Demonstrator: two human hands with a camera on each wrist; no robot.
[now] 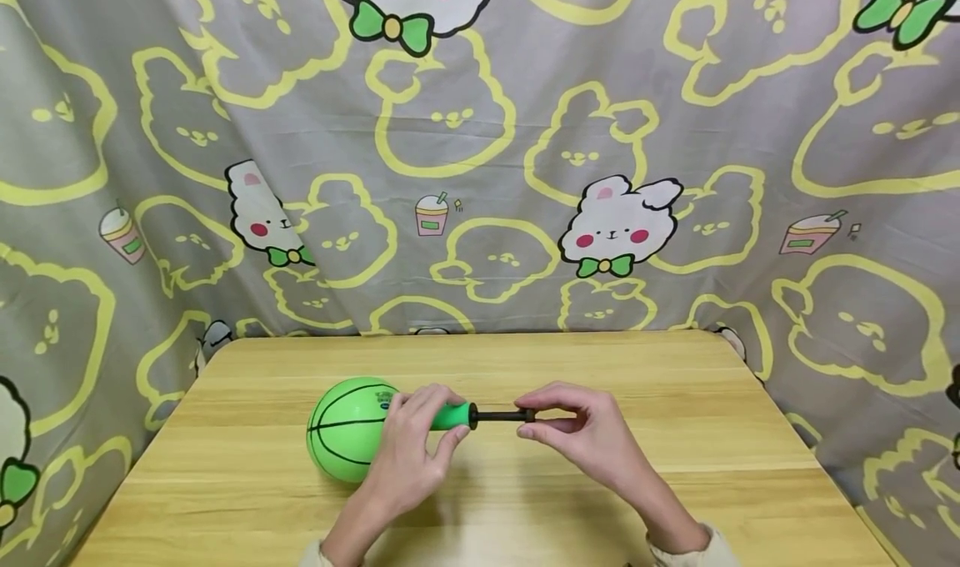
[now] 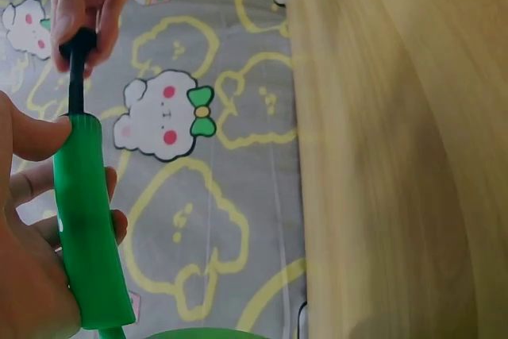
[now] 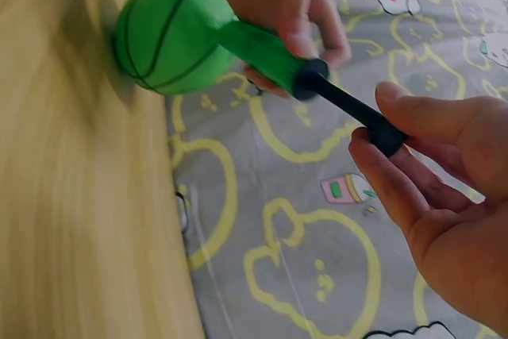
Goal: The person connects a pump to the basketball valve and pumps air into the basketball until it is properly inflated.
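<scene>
A green ball [image 1: 341,435] with black basketball lines sits on the table at the left, partly hidden by my left hand [image 1: 408,450]. That hand grips the green barrel of a small hand pump [image 1: 450,417], its fingers wrapped round it in the left wrist view. The pump lies level, with its far end toward the ball [image 3: 171,33]; how the two join is hard to see. Its black rod [image 1: 501,416] is drawn out to the right. On the rod's end, my right hand [image 1: 592,434] pinches the black handle [image 3: 386,137] between thumb and fingers.
The wooden table [image 1: 675,467] extends around both hands. A grey curtain [image 1: 480,158] with yellow outlines and white cartoon animals hangs behind the table's back edge and along both sides.
</scene>
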